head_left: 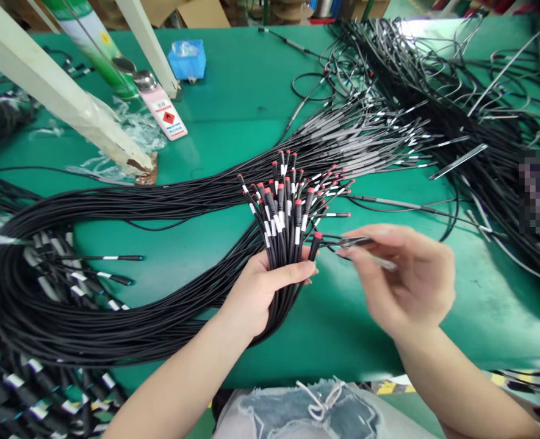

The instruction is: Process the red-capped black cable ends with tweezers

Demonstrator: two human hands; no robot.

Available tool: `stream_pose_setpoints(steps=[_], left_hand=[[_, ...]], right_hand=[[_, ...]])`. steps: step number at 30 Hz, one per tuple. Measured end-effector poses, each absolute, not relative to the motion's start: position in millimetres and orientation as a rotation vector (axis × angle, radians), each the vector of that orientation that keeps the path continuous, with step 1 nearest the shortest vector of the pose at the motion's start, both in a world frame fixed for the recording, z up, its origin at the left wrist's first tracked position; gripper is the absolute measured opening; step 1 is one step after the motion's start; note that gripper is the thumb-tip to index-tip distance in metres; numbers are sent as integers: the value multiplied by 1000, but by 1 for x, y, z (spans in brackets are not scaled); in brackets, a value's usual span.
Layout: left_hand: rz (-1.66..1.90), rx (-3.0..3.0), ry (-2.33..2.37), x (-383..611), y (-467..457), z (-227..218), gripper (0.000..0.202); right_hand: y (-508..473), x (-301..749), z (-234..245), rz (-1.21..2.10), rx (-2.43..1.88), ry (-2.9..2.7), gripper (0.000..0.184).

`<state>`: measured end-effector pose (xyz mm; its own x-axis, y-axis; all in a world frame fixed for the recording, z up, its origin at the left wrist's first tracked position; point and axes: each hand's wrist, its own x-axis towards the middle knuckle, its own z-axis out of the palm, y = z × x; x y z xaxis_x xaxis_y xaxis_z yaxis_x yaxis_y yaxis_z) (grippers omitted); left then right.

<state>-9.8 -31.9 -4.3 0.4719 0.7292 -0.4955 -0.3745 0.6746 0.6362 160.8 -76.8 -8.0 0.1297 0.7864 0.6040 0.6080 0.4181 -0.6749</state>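
Observation:
My left hand (270, 280) is wrapped round a bundle of black cables (285, 244). Their ends fan upward, with red-tipped connectors and white labels. One thicker red-tipped connector (315, 245) leans out beside my left thumb. To the right, my right hand (407, 274) pinches a thin black cable end (359, 241) between thumb and fingertips. A small pale, clear piece (385, 263) shows under those fingers; I cannot make out what it is. From my left hand the cables loop left and come back across the bench, ending in grey sleeves (361, 149) behind the held connectors.
A larger heap of black cables (489, 134) covers the right of the green bench (233, 134). White posts (77, 103), a pink bottle with a flame label (163, 113) and a blue box (187, 60) stand at the back left. More labelled cables (32, 390) lie front left.

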Motion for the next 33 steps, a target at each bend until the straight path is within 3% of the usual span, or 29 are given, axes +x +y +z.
stream_pose_setpoints(steps=[3,7,10,14,18,20,25,28,33], left_hand=[[749,535,883,-10,-33,-6,19],[774,631,857,-10,-34,-5,16],[740,673,801,-11,-34,-4,11],[750,639,698,-10,-33,-1,19],[719,534,572,-12,-31,3,30],[704,530,536,-14,-30,3,27],[684,579,450,-18,-29,1,19],[680,602,359,-19,-32,0,25],[690,611,355,-17,-35,2,20]], right_hand=[[-63,185,0,31,-1586,-1643,8],[-53,213,3,-72,-1829,-1772,31],[-55,221,6,-34,-1810,-1823,35],[-54,218,2,-69,-1737,-2047,33],[-36,212,-19,-21,-1613,-2434,53],[-20,211,-29,-14,-1619,-2492,55],[27,203,-38,-126,-1728,-2432,42],[46,187,-38,-200,-1801,-2319,29],[25,176,-31,-106,-1648,-2417,11]])
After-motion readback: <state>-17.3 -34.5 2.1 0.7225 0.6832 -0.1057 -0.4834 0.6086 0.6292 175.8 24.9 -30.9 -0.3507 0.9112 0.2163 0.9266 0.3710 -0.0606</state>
